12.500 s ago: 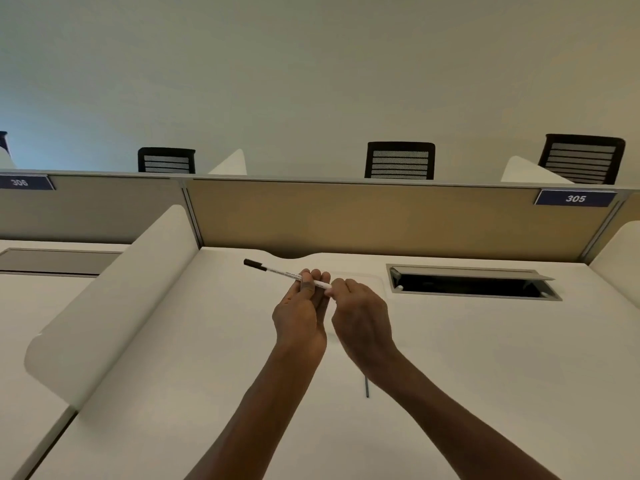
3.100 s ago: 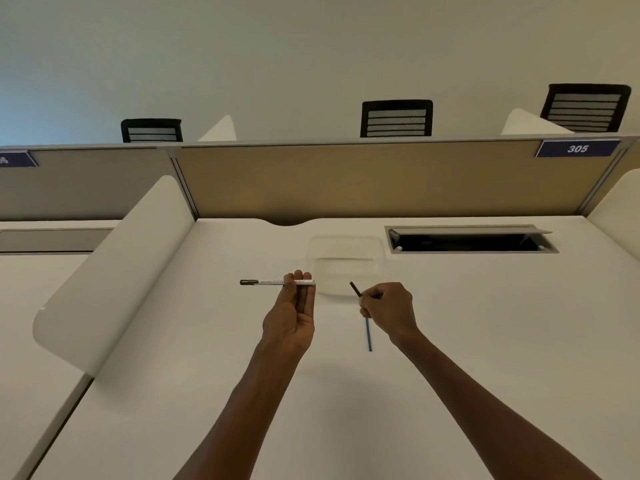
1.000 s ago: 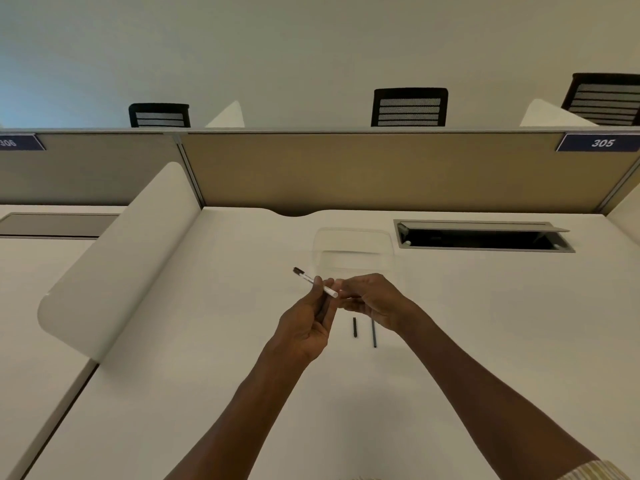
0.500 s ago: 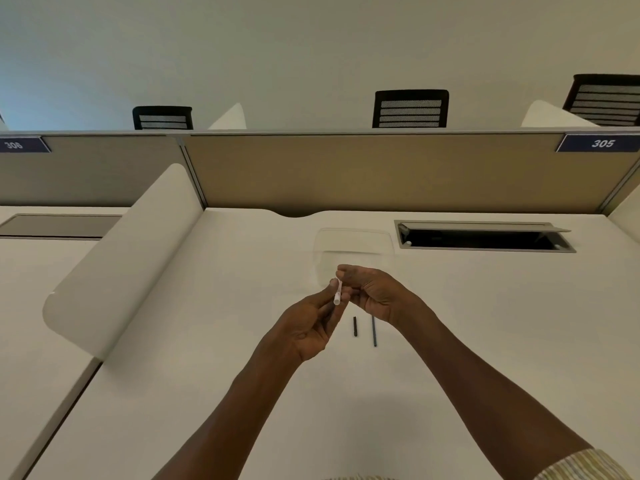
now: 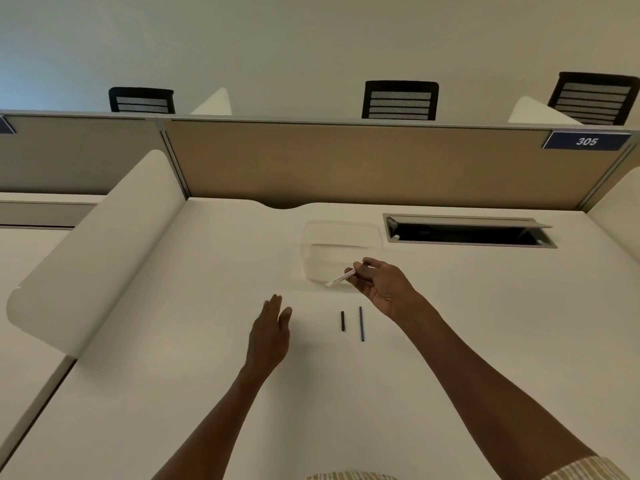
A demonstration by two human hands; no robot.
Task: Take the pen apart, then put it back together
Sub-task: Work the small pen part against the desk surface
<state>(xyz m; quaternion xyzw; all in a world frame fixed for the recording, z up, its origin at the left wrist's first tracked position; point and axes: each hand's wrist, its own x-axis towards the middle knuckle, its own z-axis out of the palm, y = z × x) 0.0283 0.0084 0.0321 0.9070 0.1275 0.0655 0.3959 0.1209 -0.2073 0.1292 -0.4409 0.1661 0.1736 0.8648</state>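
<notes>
My right hand (image 5: 379,284) pinches the white pen barrel (image 5: 340,278) between thumb and fingers, above the desk; its free end points down-left. Two dark pen parts lie side by side on the white desk (image 5: 207,358): a short black piece (image 5: 343,320) and, to its right, a longer thin refill (image 5: 361,323). My left hand (image 5: 272,329) hovers left of them with straight fingers, holding nothing.
A clear plastic container (image 5: 337,251) sits behind the pen barrel. An open cable hatch (image 5: 467,232) is at the back right. A tan partition (image 5: 346,164) closes the back, and a curved white divider (image 5: 93,244) stands on the left.
My left hand has let go of the barrel and moved down-left, opening flat. My right hand now holds the barrel alone and has shifted right.
</notes>
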